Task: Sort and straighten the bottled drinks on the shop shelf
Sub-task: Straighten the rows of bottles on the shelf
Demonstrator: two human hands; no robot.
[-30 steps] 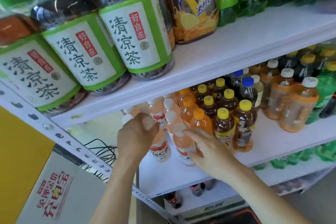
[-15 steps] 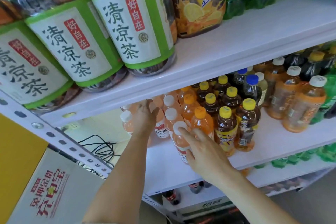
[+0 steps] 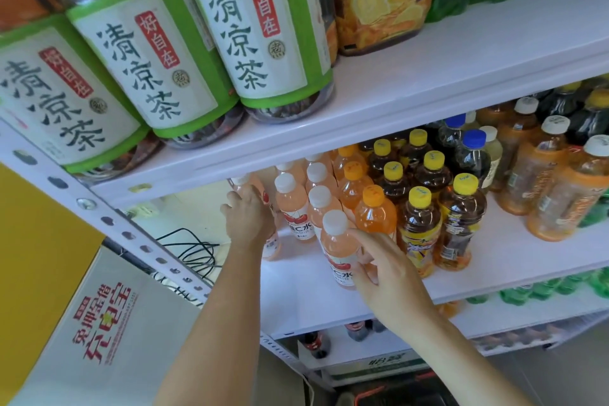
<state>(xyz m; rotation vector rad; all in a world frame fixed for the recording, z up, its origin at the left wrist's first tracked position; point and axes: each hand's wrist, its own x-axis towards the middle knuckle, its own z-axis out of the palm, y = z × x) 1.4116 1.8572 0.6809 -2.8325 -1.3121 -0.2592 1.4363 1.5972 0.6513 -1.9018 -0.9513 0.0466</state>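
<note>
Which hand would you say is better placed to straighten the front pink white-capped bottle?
Right, I think: the right hand has its fingers round the front pink plastic bottle with a white cap, while the left hand grips another pink bottle further left.

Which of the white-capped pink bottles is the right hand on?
The frontmost pink bottle, nearest the shelf edge, beside the orange-capped bottle; the right hand holds its side.

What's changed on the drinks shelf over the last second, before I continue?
The left hand slid deeper into the shelf, taking its pink bottle back beside the pink row. The right hand kept holding the front pink bottle, which barely moved; the yellow-capped tea bottles stayed put.
</note>
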